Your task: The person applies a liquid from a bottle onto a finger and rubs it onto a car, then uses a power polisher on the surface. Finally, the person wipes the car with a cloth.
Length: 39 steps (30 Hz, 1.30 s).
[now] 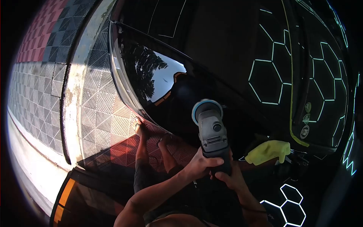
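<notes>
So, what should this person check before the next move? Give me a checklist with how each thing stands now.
1. Left hand gripping the polisher: ok.
2. Right hand gripping it too: ok.
3. Yellow cloth clear of the round pad: ok, it lies off to the side.
4. Pad flat against the dark shiny panel: cannot tell, its underside is hidden.
5. Pad stopped: cannot tell from one still picture.
</notes>
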### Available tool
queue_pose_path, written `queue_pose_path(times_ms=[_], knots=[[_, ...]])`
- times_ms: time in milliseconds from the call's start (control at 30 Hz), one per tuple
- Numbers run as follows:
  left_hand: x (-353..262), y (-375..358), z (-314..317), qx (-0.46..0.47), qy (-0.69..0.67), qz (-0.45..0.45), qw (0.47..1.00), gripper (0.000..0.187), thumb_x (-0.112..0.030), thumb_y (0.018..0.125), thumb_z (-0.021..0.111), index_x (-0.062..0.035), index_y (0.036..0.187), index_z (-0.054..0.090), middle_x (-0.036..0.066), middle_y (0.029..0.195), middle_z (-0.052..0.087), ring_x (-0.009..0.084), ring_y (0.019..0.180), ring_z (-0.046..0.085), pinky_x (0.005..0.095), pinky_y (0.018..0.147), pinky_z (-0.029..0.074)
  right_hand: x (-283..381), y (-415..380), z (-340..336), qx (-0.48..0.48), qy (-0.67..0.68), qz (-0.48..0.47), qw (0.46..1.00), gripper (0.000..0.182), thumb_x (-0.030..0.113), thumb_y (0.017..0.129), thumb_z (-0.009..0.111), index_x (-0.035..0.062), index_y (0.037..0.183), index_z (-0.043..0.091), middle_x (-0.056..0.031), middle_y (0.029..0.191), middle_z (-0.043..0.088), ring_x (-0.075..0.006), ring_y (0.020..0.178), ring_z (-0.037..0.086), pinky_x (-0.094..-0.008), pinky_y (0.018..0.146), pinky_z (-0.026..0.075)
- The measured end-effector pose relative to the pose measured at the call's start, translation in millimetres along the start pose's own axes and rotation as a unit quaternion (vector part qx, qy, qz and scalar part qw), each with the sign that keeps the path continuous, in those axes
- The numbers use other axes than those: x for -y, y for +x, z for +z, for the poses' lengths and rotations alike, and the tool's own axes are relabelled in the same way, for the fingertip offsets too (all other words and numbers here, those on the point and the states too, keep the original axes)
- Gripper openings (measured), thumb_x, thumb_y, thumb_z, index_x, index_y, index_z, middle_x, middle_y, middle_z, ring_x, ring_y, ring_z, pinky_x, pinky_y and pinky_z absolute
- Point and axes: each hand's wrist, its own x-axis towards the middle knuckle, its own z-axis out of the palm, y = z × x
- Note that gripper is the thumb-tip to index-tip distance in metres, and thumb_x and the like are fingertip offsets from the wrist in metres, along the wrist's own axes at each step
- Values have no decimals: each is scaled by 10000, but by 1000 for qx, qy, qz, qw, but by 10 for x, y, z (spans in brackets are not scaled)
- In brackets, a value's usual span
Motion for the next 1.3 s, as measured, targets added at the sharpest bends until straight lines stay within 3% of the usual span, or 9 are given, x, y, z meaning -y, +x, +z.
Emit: queue_pose_path(times_ms=[67, 100, 267, 767, 1067, 1100, 1200, 1267, 1300], knots=[[-12, 16, -4, 2, -3, 9, 1000, 677, -238, 740, 776, -9, 1290, 455, 128, 1102, 598, 239, 1035, 609, 383, 899, 510, 111, -27, 6, 13, 36, 92, 995, 1071, 364, 711, 735, 9, 1533, 146, -237, 1303, 535, -318, 1217, 552, -402, 1031, 419], [-55, 21, -2, -7, 9, 3, 1000, 675, -241, 738, 772, -10, 1287, 454, 132, 1106, 596, 242, 1031, 610, 383, 895, 512, 104, -5, 11, 14, 37, 92, 995, 1071, 364, 711, 735, 9, 1533, 146, -237, 1303, 535, -318, 1217, 552, -402, 1031, 419], [-292, 48, 38, -19, -3, 64, 998, 514, -263, 761, 759, -6, 1157, 558, 100, 1043, 636, 196, 968, 633, 343, 851, 523, 342, 232, 99, 34, 14, 91, 995, 947, 338, 766, 735, -25, 1496, 253, -238, 1253, 575, -313, 1188, 582, -381, 997, 456], [-389, 55, -6, 4, -29, 93, 995, 647, -263, 778, 732, -2, 1299, 451, 128, 1116, 596, 244, 1033, 616, 379, 901, 517, 522, 322, 110, 23, -80, 72, 994, 801, 394, 770, 766, -94, 1325, 458, -236, 1135, 644, -322, 1091, 646, -385, 926, 506], [166, 183, 157, 28, -61, 56, 996, 636, -258, 776, 744, -33, 1294, 452, 118, 1132, 576, 239, 1073, 585, 382, 913, 504, 270, -50, -372, 10, -122, 76, 990, 836, 407, 746, 785, -71, 1349, 458, -242, 1146, 642, -345, 1085, 650, -393, 924, 510], [250, 222, 101, 54, -99, 37, 993, 668, -149, 766, 747, -50, 1329, 401, 133, 1161, 551, 270, 1136, 575, 434, 970, 504, 263, -89, -411, 10, -122, 75, 990, 836, 407, 746, 785, -71, 1349, 458, -242, 1146, 642, -345, 1085, 650, -393, 924, 510], [372, 312, 104, 72, -81, 29, 994, 684, -146, 762, 766, -53, 1333, 401, 127, 1169, 551, 265, 1138, 574, 436, 971, 503, 201, -150, -507, -4, -118, 76, 990, 957, 439, 734, 776, -52, 1439, 355, -245, 1158, 638, -350, 1116, 635, -397, 946, 497], [349, 313, 147, 58, -74, 1, 996, 690, -146, 756, 782, -50, 1329, 410, 123, 1176, 555, 251, 1134, 575, 424, 967, 503, 74, -161, -551, -25, -82, 23, 996, 1008, 436, 727, 761, 7, 1473, 236, -122, 854, 663, -217, 732, 695, -326, 695, 577], [340, 328, 150, 45, -48, -19, 998, 684, -160, 757, 782, -46, 1325, 418, 121, 1175, 557, 246, 1126, 576, 416, 958, 503, 72, -168, -550, -22, -82, 21, 996, 1008, 436, 727, 761, 7, 1473, 236, -122, 854, 663, -217, 732, 695, -326, 695, 577]])
